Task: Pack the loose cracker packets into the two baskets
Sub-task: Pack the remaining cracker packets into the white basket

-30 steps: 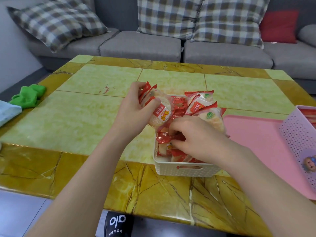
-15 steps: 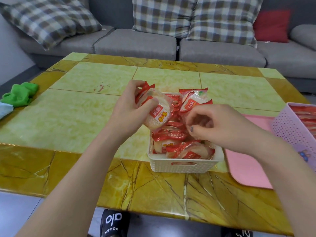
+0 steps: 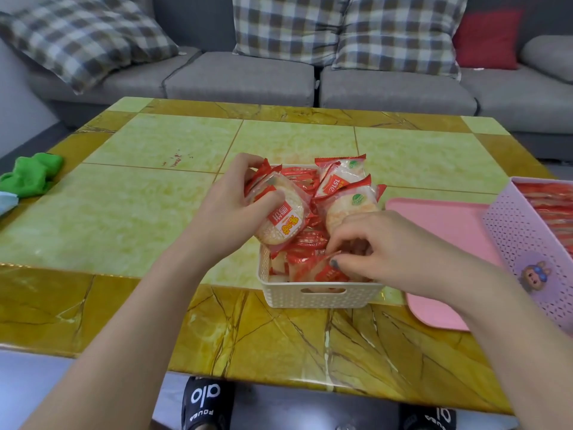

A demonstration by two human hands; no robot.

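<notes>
White basket (image 3: 321, 294) brims; left hand (image 3: 231, 212) grips a packet (image 3: 280, 217); right hand (image 3: 381, 246) pinches another; upright packets (image 3: 347, 187) at twelve o'clock could topple out.

white basket (image 3: 319, 294), pink tray (image 3: 440, 225), checked cushions (image 3: 288, 23)

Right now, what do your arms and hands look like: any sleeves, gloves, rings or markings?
Both forearms are bare with no sleeves in view. The left hand and right hand wear no gloves; no rings or watch show. The right thumbnail carries dark grey polish. No cables or markings are visible.
</notes>
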